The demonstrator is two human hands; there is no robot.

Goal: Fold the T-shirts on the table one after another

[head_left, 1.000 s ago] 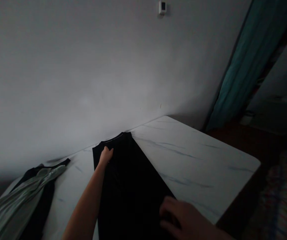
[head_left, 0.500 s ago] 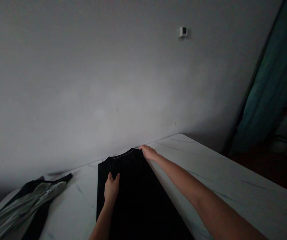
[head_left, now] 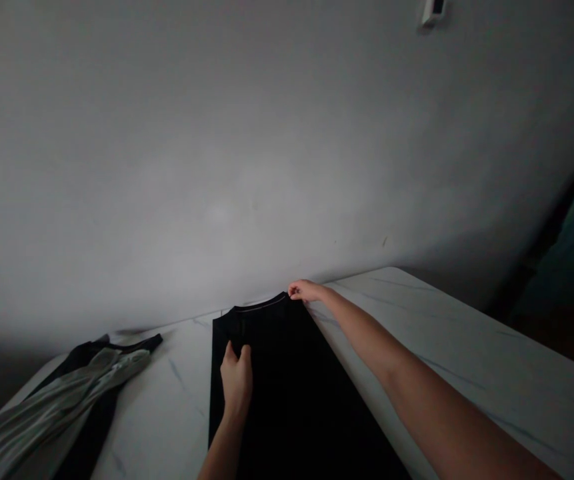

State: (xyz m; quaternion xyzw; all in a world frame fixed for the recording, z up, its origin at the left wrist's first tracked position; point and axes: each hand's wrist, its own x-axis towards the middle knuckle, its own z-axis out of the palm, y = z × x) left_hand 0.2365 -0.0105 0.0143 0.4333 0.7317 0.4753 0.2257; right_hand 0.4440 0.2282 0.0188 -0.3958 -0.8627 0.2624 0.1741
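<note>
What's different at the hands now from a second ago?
The right hand has moved forward from the near right side of the black garment to its far right corner, which it now appears to pinch. The left hand has drawn back slightly from the neckline, toward the person. The garment still lies on the marble-patterned table, with the gray-green cloth to its left.

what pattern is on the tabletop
Marble-like: the tabletop is white with streaky blue-grey veining, best seen in the head view, right of the black garment.
</note>
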